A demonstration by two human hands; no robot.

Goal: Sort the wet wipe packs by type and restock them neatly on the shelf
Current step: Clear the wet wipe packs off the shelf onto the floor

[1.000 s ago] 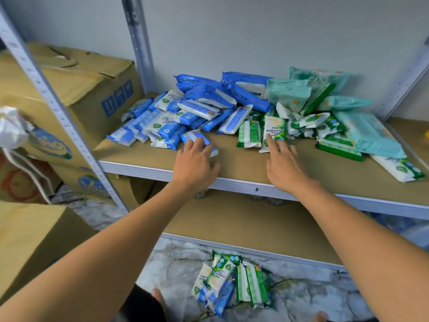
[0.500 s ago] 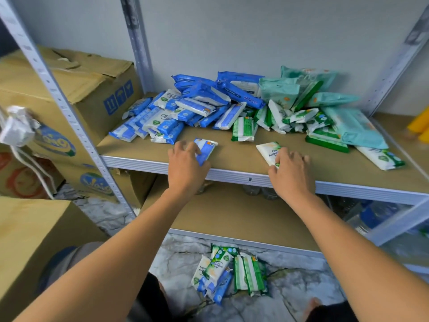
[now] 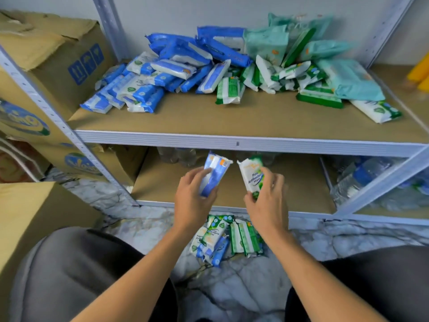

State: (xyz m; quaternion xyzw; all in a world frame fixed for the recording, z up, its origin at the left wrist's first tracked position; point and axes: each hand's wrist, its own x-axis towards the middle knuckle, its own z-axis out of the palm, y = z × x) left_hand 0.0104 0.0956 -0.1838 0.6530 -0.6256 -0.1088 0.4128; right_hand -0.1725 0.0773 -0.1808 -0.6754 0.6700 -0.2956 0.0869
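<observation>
I have both hands in the middle of the frame, below the front lip of the shelf (image 3: 232, 140), each with a pack. My left hand (image 3: 189, 203) has its fingers curled round the lower half of a blue pack (image 3: 217, 173). My right hand (image 3: 267, 205) grips a green pack (image 3: 251, 176) the same way. Neither pack touches the shelf or the other pack, and a narrow gap separates their upper ends.

The blue pack's long axis runs from lower left to upper right, with its free end pointing at the shelf lip (blur hides its print). The green pack stands nearly upright, leaning a little to the upper left, printed face toward me. The two top ends tip toward each other.

As I judge it, the next move turns on the pile (image 3: 226, 240) on the floor. It lies straight below the hands, at lower centre of the frame. Its green packs stand on the right side, under my right hand, with their long axes running away from me. Its blue ones lie at the lower left, nearer my left hand. Each hand is on its own side, so I'd only turn each pack to match before lowering it.

The unsorted heap (image 3: 209, 66) sits on the shelf at upper centre, blue to the left, green and teal to the right.
</observation>
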